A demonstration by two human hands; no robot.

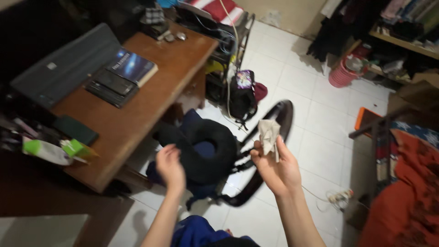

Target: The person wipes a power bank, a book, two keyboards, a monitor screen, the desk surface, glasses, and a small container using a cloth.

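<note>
Crumpled pale tissue (268, 135): pinched at its lower end between thumb and fingertips of the right hand (276, 169), raised at mid-frame above the white tiled floor (315, 114), its upper part standing free above the fingers. Right hand: palm toward the camera, grip closed narrow on the tissue, forearm running down to the lower edge of the view. Left hand (170, 167): motion-blurred, fingers loosely spread, grip wide and holding nothing, hovering just beside a black ring-shaped cushion (208, 153). Cushion: lies on the seat of a dark office chair (270, 137) directly below and between the two hands; the chair's curved black frame shows behind the tissue. Blue cloth (196, 231): at the bottom edge, between the forearms. Wooden table (151, 98): to the left of the chair, brown top; bears a dark book with a blue cover (132, 66), a black flat device (112, 87) touching the book's near side, a grey laptop sleeve (64, 66) further left, a dark green wallet-like item (75, 130), and green-and-white packets (59, 151) at the near corner. Black backpack (242, 98): on the floor beyond the chair, beside a wire rack. Red basket (343, 73): on the floor, far right, under a cluttered shelf. Power strip (338, 197): on the floor, right of the right forearm. Bed with red cover (407, 192): right edge.
</note>
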